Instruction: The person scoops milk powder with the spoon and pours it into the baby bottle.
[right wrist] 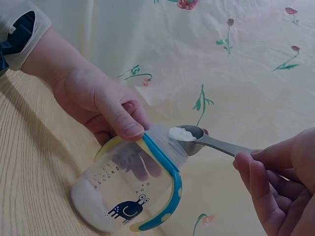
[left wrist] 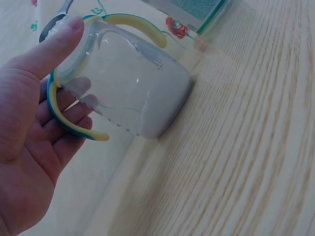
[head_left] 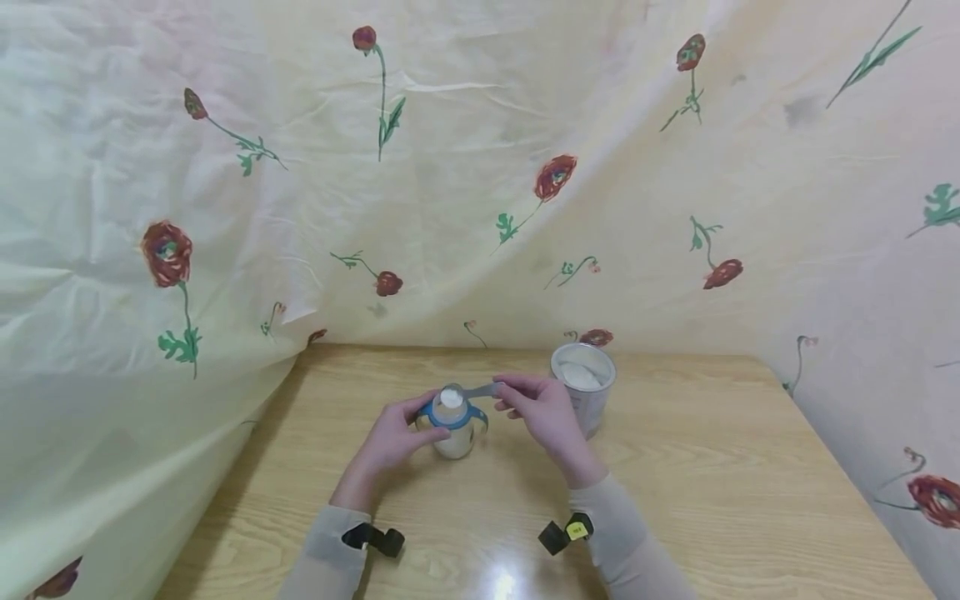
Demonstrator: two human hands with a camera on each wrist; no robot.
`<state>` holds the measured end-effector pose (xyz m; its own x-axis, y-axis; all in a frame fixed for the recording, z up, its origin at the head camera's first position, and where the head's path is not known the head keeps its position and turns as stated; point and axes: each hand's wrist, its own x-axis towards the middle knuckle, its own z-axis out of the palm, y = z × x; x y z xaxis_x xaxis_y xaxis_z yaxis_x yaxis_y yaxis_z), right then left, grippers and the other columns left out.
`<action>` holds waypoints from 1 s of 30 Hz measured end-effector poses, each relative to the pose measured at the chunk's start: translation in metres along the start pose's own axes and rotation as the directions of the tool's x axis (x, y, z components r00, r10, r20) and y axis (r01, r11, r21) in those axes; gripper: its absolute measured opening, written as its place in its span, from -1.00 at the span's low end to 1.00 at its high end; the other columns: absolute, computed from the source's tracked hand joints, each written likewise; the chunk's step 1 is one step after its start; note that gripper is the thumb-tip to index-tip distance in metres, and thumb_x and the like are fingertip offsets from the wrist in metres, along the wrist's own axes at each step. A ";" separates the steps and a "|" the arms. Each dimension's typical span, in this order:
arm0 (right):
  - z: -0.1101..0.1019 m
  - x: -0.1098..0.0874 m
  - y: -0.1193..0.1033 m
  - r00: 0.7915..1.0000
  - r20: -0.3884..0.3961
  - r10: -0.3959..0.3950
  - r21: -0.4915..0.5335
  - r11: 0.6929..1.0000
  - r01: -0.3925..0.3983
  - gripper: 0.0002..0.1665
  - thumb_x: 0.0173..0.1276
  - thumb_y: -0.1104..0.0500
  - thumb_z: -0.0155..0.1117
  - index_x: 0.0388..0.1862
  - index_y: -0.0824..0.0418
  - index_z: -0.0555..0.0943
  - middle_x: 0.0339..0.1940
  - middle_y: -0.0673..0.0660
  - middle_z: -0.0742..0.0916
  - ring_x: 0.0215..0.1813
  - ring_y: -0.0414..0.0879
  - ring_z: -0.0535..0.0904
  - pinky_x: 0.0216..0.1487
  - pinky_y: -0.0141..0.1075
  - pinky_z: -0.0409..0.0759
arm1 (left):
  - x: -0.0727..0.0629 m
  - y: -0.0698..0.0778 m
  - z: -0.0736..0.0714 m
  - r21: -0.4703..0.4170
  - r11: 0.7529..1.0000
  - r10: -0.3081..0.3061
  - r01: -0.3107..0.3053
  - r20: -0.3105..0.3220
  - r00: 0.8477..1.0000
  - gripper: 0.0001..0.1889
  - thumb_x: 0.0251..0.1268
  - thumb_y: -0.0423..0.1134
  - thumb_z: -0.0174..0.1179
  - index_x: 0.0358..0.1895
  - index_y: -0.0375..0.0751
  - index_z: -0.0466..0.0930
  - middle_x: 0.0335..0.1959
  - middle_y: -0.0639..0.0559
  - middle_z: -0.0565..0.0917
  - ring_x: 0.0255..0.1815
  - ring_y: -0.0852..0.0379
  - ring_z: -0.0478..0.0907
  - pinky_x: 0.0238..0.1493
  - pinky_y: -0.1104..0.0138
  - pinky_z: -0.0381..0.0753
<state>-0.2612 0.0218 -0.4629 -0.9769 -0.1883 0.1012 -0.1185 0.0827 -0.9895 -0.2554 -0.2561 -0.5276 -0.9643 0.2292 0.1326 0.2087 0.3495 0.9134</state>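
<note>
Head view: with left hand, grips the bottle at its blue collar, approx. upright on the table, left of the uncovered can. With right hand, pinches the spoon by its handle, bowl end at the bottle's mouth.

Left wrist view: looks clear & stiff, prob. plastic, so prob. light w/ just a milky layer at the base; may slip a bit on the smooth wall. Best held by the collar or a curved handle (rubbery-looking, so likely grippier). Sets thumb near the rim, other fingers round the far side: parted approx. by the neck's width, clamped on the bottle.

Right wrist view: confirms thumb pressed on the collar. Shows white powder heaped in the spoon bowl, right at the mouth. Seems rigid & light, prob. metal; best held near the handle's end, steady, as loose powder may spill w/ any knock. Clamps thumb & curled fingers on that end, w/ no visible gap.
</note>
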 end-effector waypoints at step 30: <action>0.007 -0.008 -0.002 0.954 0.108 -0.279 -0.352 0.887 0.299 -0.79 0.49 0.37 0.41 0.03 0.27 0.83 -0.11 0.10 0.88 -0.23 -0.15 0.81 -0.21 -0.36 0.80 | -0.004 0.006 -0.001 0.031 0.999 -0.032 0.032 0.006 0.999 -0.25 0.27 0.00 0.57 0.52 0.00 0.54 0.44 0.04 0.61 0.55 -0.14 0.43 0.59 -0.17 0.30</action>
<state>-0.2518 0.0165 -0.4621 -0.8798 -0.3089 0.3612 -0.4599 0.3614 -0.8111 -0.2503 -0.2552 -0.5220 -0.9696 0.2229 0.1009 0.1825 0.3845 0.9049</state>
